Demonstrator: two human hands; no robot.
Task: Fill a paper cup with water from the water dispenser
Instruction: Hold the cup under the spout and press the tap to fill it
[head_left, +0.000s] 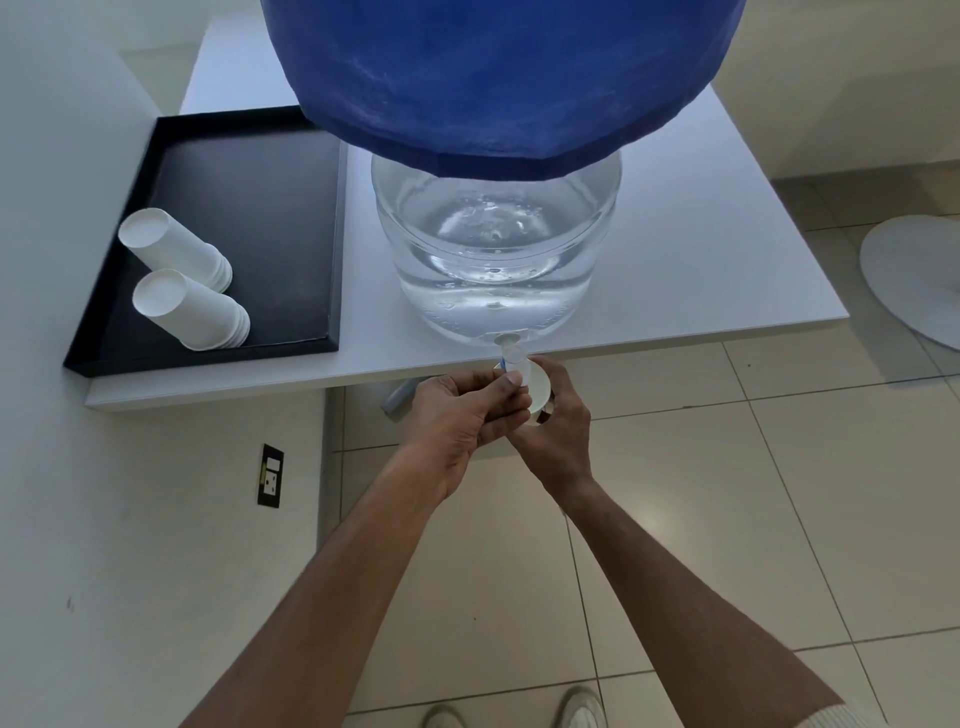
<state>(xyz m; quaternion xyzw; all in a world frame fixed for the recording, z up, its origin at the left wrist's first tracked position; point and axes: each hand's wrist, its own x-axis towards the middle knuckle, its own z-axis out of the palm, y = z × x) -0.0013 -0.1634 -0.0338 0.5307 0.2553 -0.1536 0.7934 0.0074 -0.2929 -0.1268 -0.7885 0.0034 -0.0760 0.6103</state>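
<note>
A clear water jug (496, 260) with a blue cover (498, 78) over its top stands on a white table (727, 249). Its small white tap (511, 353) juts past the table's front edge. Directly under the tap is a white paper cup (540, 387), and my right hand (558, 431) is wrapped around it from the right side and below. My left hand (462, 421) reaches in from the left, thumb and fingers pinched on the tap's lever. The inside of the cup is mostly hidden by my fingers.
A black tray (291, 218) lies on the table's left part, with two stacks of white paper cups (182, 249) (192, 312) on their sides. A wall with a socket (271, 475) is at left. Tiled floor lies below; a white round base (914, 275) sits at right.
</note>
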